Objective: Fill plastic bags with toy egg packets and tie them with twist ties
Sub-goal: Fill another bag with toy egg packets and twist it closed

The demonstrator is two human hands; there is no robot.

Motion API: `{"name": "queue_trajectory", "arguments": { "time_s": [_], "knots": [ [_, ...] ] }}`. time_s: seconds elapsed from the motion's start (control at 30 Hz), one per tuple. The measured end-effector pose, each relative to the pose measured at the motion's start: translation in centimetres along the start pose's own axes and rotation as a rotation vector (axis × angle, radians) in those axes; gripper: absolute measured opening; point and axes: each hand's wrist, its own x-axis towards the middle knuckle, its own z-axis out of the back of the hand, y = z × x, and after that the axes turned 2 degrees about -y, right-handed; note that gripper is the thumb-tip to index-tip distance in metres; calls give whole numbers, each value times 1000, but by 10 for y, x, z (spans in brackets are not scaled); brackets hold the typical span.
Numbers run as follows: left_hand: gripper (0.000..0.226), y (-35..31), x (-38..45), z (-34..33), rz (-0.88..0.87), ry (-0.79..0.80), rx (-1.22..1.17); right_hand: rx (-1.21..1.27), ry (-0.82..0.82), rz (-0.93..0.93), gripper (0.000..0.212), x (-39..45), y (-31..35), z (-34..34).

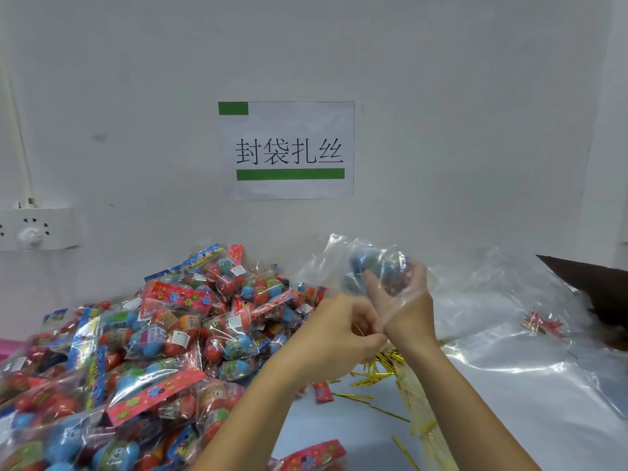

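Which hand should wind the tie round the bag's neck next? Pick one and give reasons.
Left. The right hand is wrapped round the filled clear bag, holding it up. The left hand pinches at the bag's neck, directly above the loose gold twist ties.

A white paper sign (288, 149) is fixed flat to the pale grey wall (441, 96), printed with four black Chinese characters, a small green block at its top left corner and a long green bar under the characters. Low on the wall at the left edge sits a white socket strip (37, 228) with a white plug in it, and a pale cable conduit (17, 107) rises from it. At the right edge a dark brown cardboard flap (591, 283) juts over the pale counter (339, 423). A pink edge (10, 346) shows at far left.
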Motion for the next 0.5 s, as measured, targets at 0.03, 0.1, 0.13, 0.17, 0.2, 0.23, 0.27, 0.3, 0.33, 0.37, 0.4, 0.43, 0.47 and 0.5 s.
{"name": "queue_trajectory", "arguments": {
  "time_s": [0.03, 0.1, 0.13, 0.17, 0.2, 0.23, 0.27, 0.3, 0.33, 0.37, 0.4, 0.43, 0.47, 0.5],
  "knots": [
    [8, 0, -1, 2, -16, 43, -53, 10, 2, -16, 43, 1, -1, 2],
    [5, 0, -3, 6, -49, 100, -126, -27, 25, -33, 42, 5, -7, 5],
    [6, 0, -3, 7, -68, 93, -130, -35, 27, -36, 43, 6, -8, 5],
    [8, 0, -2, 8, -87, 44, -115, -25, 21, -41, 43, 7, -9, 5],
    [9, 2, -1, 9, -109, -53, -84, -1, 9, -39, 45, 8, -10, 4],
    [10, 4, 1, 9, -139, -187, -39, 8, 18, -44, 46, 9, -10, 3],
    [10, 6, 3, 9, -185, -344, 34, 2, 55, -37, 47, 9, -11, 4],
    [14, 7, 4, 9, -248, -496, 141, -17, 115, -25, 46, 9, -9, 4],
    [21, 6, 5, 10, -310, -603, 260, -25, 177, 10, 42, 6, -6, 5],
    [32, 5, 5, 11, -353, -646, 357, -27, 242, 54, 35, 3, -3, 6],
    [47, 4, 5, 10, -361, -630, 431, -36, 285, 89, 28, 0, 0, 7],
    [62, 3, 5, 10, -342, -575, 477, -73, 323, 116, 22, -3, 5, 6],
    [73, 2, 5, 10, -299, -506, 497, -103, 367, 151, 17, -7, 11, 4],
    [79, 3, 5, 10, -250, -437, 503, -121, 422, 172, 13, -9, 15, 1]
  ]
}}
